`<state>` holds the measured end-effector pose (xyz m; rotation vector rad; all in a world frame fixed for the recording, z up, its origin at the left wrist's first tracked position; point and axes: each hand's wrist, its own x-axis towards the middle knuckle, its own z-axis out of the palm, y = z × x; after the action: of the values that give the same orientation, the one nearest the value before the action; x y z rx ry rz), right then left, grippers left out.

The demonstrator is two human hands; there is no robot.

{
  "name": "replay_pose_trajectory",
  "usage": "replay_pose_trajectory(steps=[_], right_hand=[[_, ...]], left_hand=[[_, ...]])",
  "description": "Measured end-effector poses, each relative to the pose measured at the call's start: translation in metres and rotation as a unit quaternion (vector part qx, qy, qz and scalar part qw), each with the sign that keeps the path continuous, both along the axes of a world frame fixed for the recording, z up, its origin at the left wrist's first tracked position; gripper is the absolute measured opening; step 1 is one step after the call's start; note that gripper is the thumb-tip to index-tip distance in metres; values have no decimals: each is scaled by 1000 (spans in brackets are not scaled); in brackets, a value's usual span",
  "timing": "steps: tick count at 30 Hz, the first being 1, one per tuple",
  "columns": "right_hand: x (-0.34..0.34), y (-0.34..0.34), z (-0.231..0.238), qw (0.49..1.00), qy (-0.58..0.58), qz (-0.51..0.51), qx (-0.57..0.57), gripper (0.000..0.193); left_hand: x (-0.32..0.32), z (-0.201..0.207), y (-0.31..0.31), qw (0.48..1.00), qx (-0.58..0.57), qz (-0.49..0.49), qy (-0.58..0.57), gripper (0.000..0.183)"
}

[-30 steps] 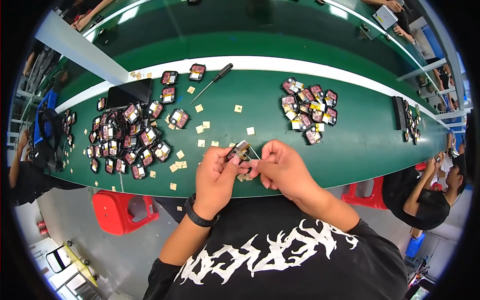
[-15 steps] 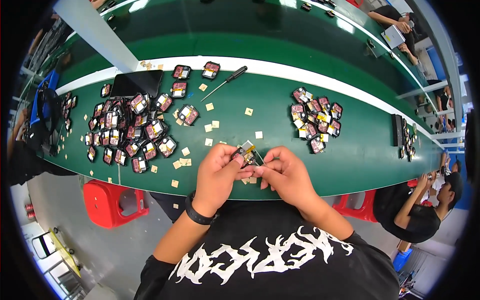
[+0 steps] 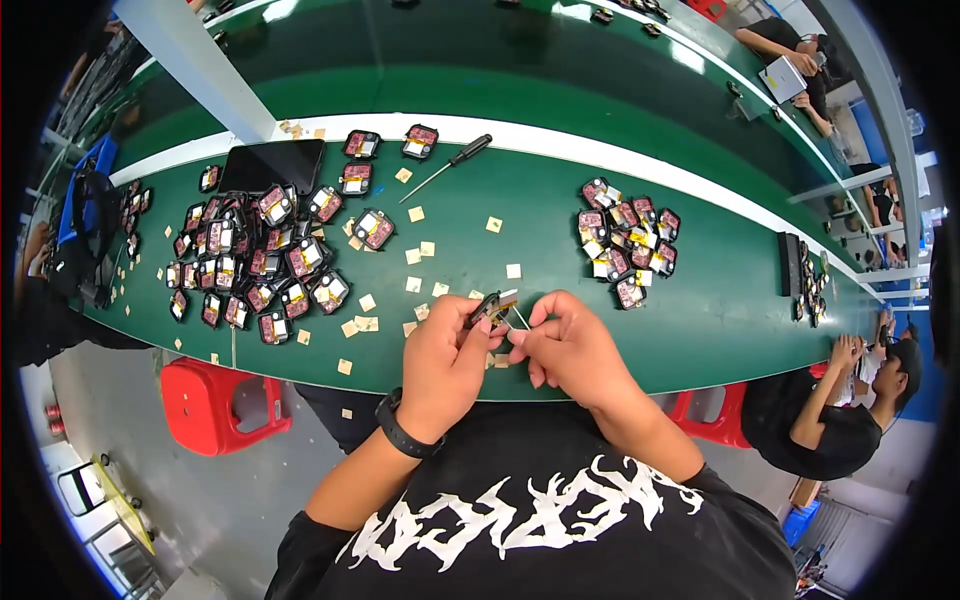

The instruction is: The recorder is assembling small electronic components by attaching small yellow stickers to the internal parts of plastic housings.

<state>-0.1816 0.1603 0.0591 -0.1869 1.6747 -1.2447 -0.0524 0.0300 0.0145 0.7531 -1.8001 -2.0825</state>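
Near the front edge of the green table, my left hand is closed around a small black device housing with a yellow strip and a pale part on it. Its open side is tilted, so little of the inside shows. Just right of it, my right hand pinches a thin, pale-edged piece between thumb and fingertips, close against the housing. What kind of piece this is cannot be made out. Small beige square pads lie beneath my hands.
A large heap of open housings with red circuit boards fills the left. A smaller heap lies right. Behind are a screwdriver and a dark tablet-like panel. Red stools stand below the table; a person sits at right.
My left hand has turned the housing, so its inside now faces me less. The thin piece in my right hand shows more clearly beside it. My hands have stayed in nearly the same place.
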Motion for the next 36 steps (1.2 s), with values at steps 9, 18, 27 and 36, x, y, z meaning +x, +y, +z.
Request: replay_pose_trajectory(steps=[9, 18, 27, 36], right_hand=[[7, 8, -12, 998, 12, -4, -54, 21], [-5, 11, -15, 994, -72, 1, -87, 22], [-13, 9, -11, 993, -106, 12, -58, 23], [-7, 11, -12, 997, -62, 12, -51, 23]], left_hand=[[-1, 3, -8, 990, 140, 0, 13, 17], [-1, 12, -11, 984, 179, 2, -10, 35], [-3, 8, 2, 999, -31, 14, -20, 29], [-5, 8, 2, 997, -66, 13, -35, 29]])
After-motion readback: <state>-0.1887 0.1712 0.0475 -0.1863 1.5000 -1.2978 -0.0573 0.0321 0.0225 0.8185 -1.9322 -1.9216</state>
